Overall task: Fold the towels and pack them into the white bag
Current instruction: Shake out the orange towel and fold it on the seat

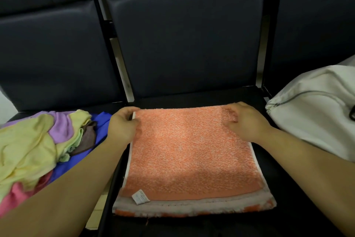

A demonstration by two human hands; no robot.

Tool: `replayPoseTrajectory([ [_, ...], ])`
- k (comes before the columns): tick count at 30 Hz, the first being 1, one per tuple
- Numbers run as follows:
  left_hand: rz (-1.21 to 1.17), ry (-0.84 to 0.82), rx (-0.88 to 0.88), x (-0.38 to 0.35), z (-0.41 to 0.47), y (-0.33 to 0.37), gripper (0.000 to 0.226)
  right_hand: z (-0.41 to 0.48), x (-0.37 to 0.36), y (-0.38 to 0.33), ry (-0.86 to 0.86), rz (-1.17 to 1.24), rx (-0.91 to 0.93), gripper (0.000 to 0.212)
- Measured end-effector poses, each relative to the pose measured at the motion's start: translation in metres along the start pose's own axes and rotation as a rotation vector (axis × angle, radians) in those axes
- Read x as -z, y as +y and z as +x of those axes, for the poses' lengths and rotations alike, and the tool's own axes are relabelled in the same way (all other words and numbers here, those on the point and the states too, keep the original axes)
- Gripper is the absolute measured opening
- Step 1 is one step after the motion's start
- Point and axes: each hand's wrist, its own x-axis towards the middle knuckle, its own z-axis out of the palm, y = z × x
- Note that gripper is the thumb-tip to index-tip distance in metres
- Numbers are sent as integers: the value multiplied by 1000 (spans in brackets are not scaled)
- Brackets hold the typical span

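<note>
So, both hands are down on the far edge of the orange towel (190, 152), well apart, one at each corner. The left hand (123, 125) has its thumb and curled fingers pinching the far left corner, right at the white side trim. The right hand (244, 121) has bent fingers clamped over the far right corner, fingertips (230, 116) dug into the terry.

The towel lies flat on the middle dark seat (288, 188). It's a fuzzy orange rectangle with a thin white border down both sides, a greyish-white band along the near edge, and a little white label (140, 196) at the near left.

The white bag (311, 117) is slumped on the seat to the right, with its zipper (307, 93) showing. A heap of loose towels (38, 140) in yellow, purple, blue, brown and pink sits on the left seat.
</note>
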Motion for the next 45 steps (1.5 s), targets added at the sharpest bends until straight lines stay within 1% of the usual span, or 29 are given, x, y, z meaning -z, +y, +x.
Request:
replayPoseTrajectory([
  [2,193,-7,-79,-1,1,-4,35,-1,1,-1,-7,0,0,58],
  [4,348,1,-145,-2,0,-7,42,-4,3,-4,-19,-3,-1,60],
  [6,421,16,-173,2,-6,-5,49,-10,8,-9,-61,2,-8,63],
  [8,449,-7,-225,9,-18,1,47,-22,14,-17,-103,-1,1,63],
  [9,422,-67,-245,13,-26,4,38,-30,18,-23,-126,-6,15,59],
  [10,369,-176,-239,18,-36,9,29,-39,21,-29,-163,-10,30,53],
  [11,328,-311,-219,23,-46,13,24,-47,25,-35,-221,-15,49,47],
  [12,339,-463,-194,29,-59,18,22,-57,28,-41,-303,-19,65,41],
  [14,481,-726,-184,42,-85,24,29,-77,32,-53,-505,-54,60,37],
  [15,584,-796,-196,47,-97,25,35,-87,33,-55,-586,-111,56,40],
  [17,765,-854,-212,56,-115,19,45,-105,35,-55,-672,-251,65,51],
  [19,848,-869,-200,65,-127,9,52,-120,35,-54,-716,-349,69,61],
  [20,858,-858,-195,69,-131,4,51,-126,34,-53,-721,-364,70,62],
  [22,833,-821,-177,74,-135,-3,43,-135,36,-52,-714,-324,58,54],
  [24,774,-815,-152,78,-139,-3,41,-143,39,-52,-710,-246,8,48],
  [29,743,-817,-131,80,-144,-4,44,-153,42,-44,-626,-228,-26,61],
  [31,742,-800,-131,80,-146,-5,45,-153,40,-43,-605,-164,-36,55],
  [34,769,-815,-188,75,-150,-5,45,-154,36,-43,-618,-49,-99,47],
  [37,756,-814,-214,73,-153,-5,45,-153,31,-40,-620,-24,-124,43],
  [40,673,-800,-180,77,-151,-6,45,-151,29,-37,-624,-15,-126,44],
  [45,500,-746,-145,87,-150,-5,43,-154,28,-34,-555,178,-170,37],
])
